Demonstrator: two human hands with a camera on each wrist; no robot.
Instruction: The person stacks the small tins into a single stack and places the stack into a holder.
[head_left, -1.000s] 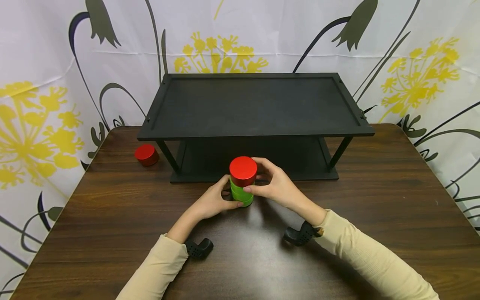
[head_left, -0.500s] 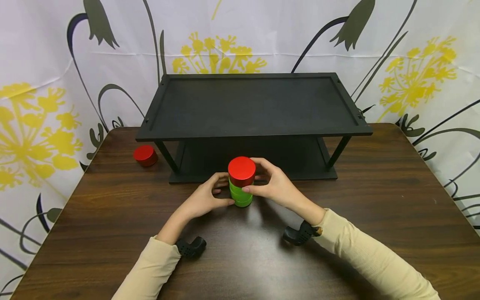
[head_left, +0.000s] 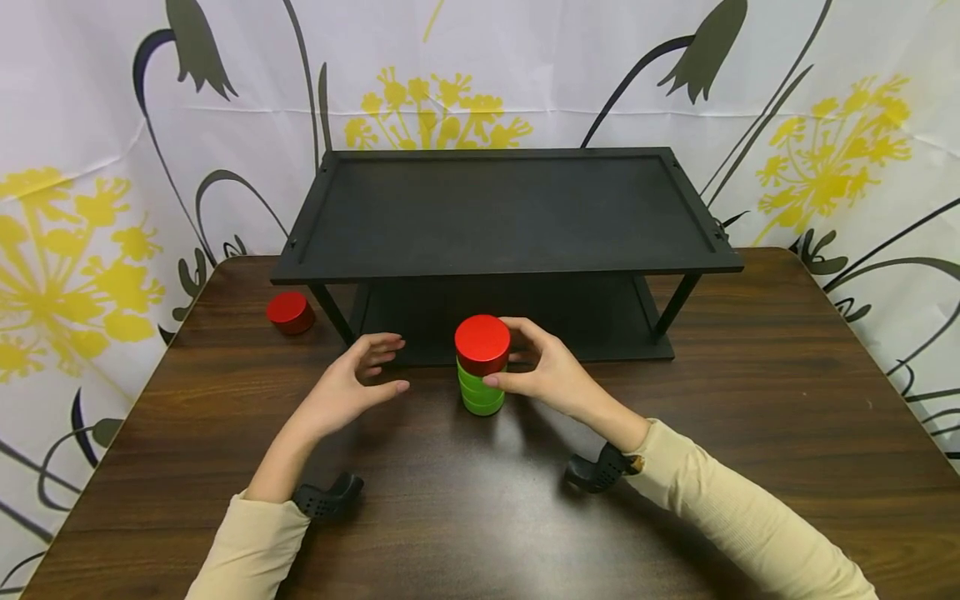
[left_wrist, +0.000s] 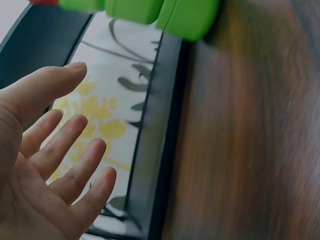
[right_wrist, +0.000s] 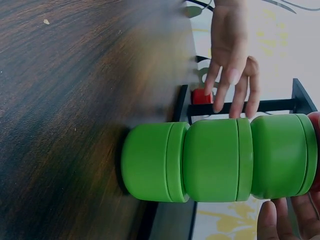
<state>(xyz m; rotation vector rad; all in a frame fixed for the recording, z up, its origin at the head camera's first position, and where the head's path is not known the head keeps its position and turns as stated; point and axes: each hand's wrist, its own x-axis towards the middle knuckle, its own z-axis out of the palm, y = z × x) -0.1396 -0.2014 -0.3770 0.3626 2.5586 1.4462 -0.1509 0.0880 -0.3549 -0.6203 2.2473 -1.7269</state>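
Observation:
Several round, lidded green jars (head_left: 481, 395) stand stacked upright on the table in front of the shelf. A red jar (head_left: 482, 342) sits on top of the stack. My right hand (head_left: 551, 371) holds the red jar from the right, its thumb low at the front near the top green jar and its fingers partly hidden behind. My left hand (head_left: 348, 387) is held in the air left of the stack, apart from it, fingers spread and empty. In the right wrist view the green jars (right_wrist: 215, 160) lie across the picture, the red one cut off at the edge.
A black two-level shelf (head_left: 510, 212) stands at the back of the table, right behind the stack. Left of it, near its front leg, lies another red jar (head_left: 290, 312). Brown wooden table (head_left: 480, 517) surface spreads in front. A flowered cloth (head_left: 555, 75) hangs behind.
My left hand has let go of the green jars and moved away to the left. My right hand and the stack have stayed where they were.

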